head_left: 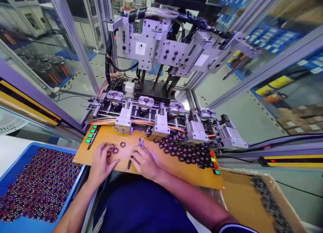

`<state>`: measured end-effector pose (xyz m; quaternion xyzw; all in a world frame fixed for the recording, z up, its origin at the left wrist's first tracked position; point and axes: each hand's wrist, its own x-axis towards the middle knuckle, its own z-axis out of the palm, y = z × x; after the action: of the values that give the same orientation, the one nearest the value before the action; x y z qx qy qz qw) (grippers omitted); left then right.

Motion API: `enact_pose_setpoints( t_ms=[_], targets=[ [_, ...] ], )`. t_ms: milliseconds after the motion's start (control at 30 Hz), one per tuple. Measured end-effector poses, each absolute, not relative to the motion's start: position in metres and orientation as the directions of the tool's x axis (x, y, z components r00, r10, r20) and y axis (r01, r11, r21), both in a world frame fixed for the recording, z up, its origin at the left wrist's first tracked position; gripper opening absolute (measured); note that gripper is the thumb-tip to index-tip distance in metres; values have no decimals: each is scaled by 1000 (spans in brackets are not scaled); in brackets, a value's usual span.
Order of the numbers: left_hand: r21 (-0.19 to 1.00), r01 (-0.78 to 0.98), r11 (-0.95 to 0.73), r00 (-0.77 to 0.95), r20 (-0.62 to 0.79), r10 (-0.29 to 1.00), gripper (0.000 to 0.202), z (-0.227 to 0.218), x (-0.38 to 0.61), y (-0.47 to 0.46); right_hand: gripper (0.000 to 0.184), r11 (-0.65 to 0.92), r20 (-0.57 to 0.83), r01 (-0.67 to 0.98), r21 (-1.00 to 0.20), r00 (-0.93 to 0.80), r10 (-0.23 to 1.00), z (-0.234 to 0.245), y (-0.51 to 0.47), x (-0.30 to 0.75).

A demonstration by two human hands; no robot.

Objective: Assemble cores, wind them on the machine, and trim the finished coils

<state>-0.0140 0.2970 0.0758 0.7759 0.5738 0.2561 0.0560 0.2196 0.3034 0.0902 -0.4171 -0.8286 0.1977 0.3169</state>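
Note:
My left hand rests on the orange work panel, fingers curled over a small cluster of round wound coils. One more coil lies alone just beyond it. My right hand is closed on a small pair of cutters, whose jaws point away from me and whose dark handle pokes out beside the palm. Both hands sit close together at the panel's near edge.
A pile of finished coils covers the panel's right part. Behind stands a machine with a row of round fixtures. A blue tray full of coils sits at left, a cardboard box at right. Green buttons and red ones flank the panel.

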Motion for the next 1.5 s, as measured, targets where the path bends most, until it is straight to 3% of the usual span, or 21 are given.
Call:
enact_pose_setpoints(
  t_ms=[100,267,367,600,733,833,933,1000,1133,1200,1300,1500],
  targets=[
    [386,853,-350,229,326,917,60,70,4,313,13,544,382,602,-585,-387,839,95,278,252],
    [379,847,-373,244,347,906,30,68,28,335,14,434,401,706,-560,-227,887,93,239,305],
    [380,834,-400,250,385,888,24,68,28,339,15,330,408,774,-541,-102,907,90,234,333],
    [364,818,-446,253,469,846,67,88,15,317,16,225,372,826,-516,-21,928,75,278,342],
    [363,822,-439,219,511,831,73,106,-1,289,5,194,329,826,-529,-12,944,67,301,329],
    [384,845,-373,140,514,846,68,115,-14,274,14,206,337,797,-568,-3,941,72,307,325],
    [459,830,-317,67,481,874,50,128,-13,267,18,299,387,719,-628,-44,921,96,300,318],
    [574,753,-322,84,401,912,38,146,0,267,12,382,431,643,-664,-89,898,123,291,307],
    [879,391,-274,299,161,941,40,197,45,270,8,565,542,309,-765,-165,824,180,273,275],
    [951,217,-219,328,140,934,39,217,63,270,9,605,585,101,-790,-175,792,199,269,262],
    [954,193,-231,267,175,948,30,229,72,269,17,588,579,-25,-809,-206,789,212,272,251],
    [786,429,-444,197,398,896,29,222,65,275,19,390,420,-163,-906,-252,872,214,283,248]
  ],
)
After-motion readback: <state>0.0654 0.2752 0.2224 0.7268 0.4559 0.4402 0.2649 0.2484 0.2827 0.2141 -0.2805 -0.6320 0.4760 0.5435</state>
